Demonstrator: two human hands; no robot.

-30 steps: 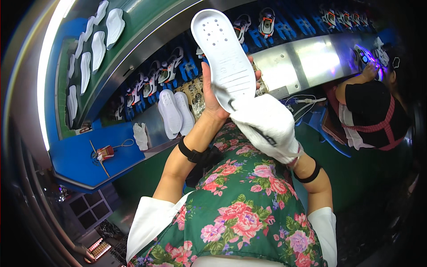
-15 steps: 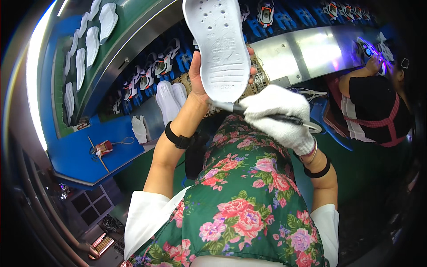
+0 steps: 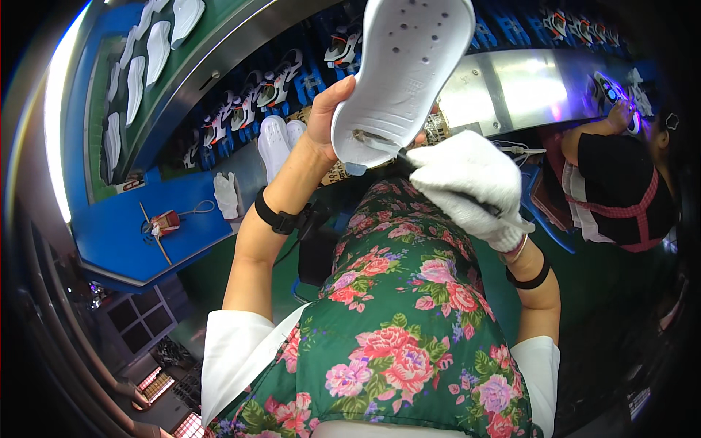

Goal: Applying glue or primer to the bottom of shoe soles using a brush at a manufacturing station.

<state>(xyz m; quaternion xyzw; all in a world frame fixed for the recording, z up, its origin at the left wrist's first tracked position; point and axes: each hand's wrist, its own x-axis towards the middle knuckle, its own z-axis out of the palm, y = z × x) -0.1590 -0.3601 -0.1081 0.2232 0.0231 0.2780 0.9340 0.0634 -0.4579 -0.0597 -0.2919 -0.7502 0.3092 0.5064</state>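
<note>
My left hand [image 3: 328, 113], bare, grips a white shoe sole [image 3: 409, 73] by its sides, thumb at the left edge and fingertips showing at the right. The sole is tilted, its heel end toward me, with small holes farther up and ridges across the heel. In my right hand [image 3: 467, 182], which wears a white knitted glove, is a thin brush [image 3: 381, 141] with a dark handle. Its brownish tip touches the inner face of the heel. A small bluish-grey patch [image 3: 355, 168] shows at the heel's rim.
More white soles [image 3: 274, 150] stand behind my left forearm, beside a white glove [image 3: 227, 196]. Shoe uppers on blue holders [image 3: 274, 87] line the rack beyond. Left is a blue table [image 3: 120, 241] with a red object. A co-worker [image 3: 621, 160] sits at the right.
The sole has moved right and tilted, its heel swinging left. The brush tip has gone from the heel's outer edge onto its inner face. A bluish-grey patch now shows at the rim.
</note>
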